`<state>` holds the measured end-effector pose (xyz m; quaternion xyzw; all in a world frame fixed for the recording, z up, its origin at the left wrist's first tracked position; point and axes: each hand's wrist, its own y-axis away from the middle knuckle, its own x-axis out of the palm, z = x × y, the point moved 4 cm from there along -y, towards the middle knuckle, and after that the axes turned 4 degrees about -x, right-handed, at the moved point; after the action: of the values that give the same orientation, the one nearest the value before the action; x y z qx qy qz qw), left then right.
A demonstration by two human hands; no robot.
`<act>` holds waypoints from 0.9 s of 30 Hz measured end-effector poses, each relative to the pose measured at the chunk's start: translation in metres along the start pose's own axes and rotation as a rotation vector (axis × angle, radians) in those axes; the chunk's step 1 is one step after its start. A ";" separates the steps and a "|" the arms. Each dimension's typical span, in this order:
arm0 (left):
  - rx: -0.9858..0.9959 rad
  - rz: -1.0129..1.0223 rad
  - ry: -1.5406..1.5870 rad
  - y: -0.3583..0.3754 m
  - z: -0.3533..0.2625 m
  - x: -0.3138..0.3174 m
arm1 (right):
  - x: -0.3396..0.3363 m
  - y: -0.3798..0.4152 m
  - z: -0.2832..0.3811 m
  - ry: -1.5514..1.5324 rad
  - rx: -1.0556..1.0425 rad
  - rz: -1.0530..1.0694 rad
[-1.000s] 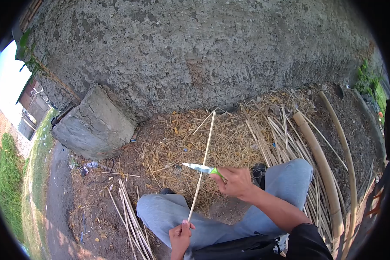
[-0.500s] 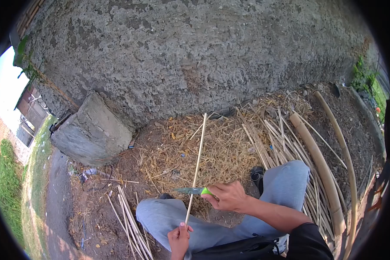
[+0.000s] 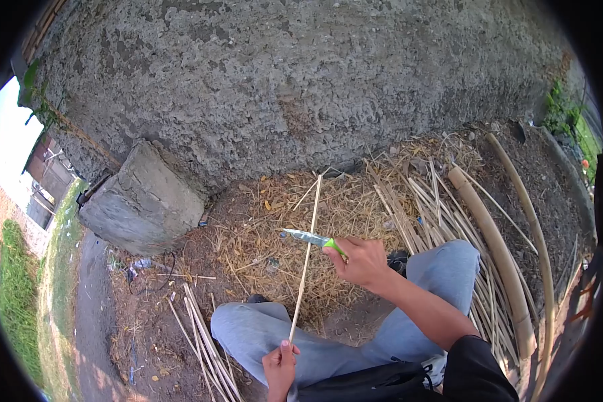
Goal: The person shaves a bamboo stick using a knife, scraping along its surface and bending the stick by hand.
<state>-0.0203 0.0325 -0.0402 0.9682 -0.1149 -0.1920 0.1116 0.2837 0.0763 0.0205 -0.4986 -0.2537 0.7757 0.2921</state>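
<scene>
My right hand [image 3: 360, 261] is closed around the green handle of a knife [image 3: 308, 237]. The blade points left and lies across a long, thin bamboo strip [image 3: 305, 278], at about its upper third. Down by my left knee, my left hand [image 3: 280, 364] pinches the lower end of this strip between thumb and fingers. The strip runs away from me, tilted slightly right, and its far end is near the foot of the wall. Shavings and straw [image 3: 261, 248] cover the ground beneath it.
A rough grey wall [image 3: 301, 87] rises in front. At the left stands a concrete block [image 3: 147, 201]. Several cut strips [image 3: 204, 345] lie left of my knees. To the right are a pile of strips [image 3: 442, 221], a thick bamboo pole [image 3: 492, 254] and a thinner curved pole [image 3: 529, 221].
My right hand has moved the knife forward along the strip, away from my left hand. The left hand keeps its hold in nearly the same place.
</scene>
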 end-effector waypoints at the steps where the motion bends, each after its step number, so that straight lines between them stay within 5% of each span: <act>1: 0.006 0.001 0.003 0.000 0.001 -0.001 | 0.001 0.003 0.006 -0.028 -0.043 0.011; 4: 0.044 0.012 0.007 -0.010 0.009 -0.001 | -0.005 0.022 0.037 -0.090 -0.186 0.054; 10: 0.052 -0.003 0.002 -0.001 0.009 -0.003 | -0.003 -0.005 -0.010 -0.008 0.024 -0.095; 14: 0.171 -0.031 -0.298 -0.003 0.006 -0.006 | -0.014 -0.003 0.013 -0.049 -0.128 0.011; 16: 0.173 -0.025 -0.331 0.002 0.017 -0.010 | -0.015 -0.018 -0.019 -0.030 0.056 -0.041; 18: 0.502 -0.105 -0.599 0.001 0.026 -0.006 | -0.018 -0.020 -0.020 0.012 0.015 -0.079; 27: 0.322 0.058 -0.594 0.000 0.039 -0.009 | -0.008 -0.024 -0.025 -0.005 0.027 -0.069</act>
<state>-0.0438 0.0282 -0.0720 0.8716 -0.1987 -0.4417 -0.0758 0.3140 0.0900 0.0327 -0.4835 -0.2610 0.7699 0.3246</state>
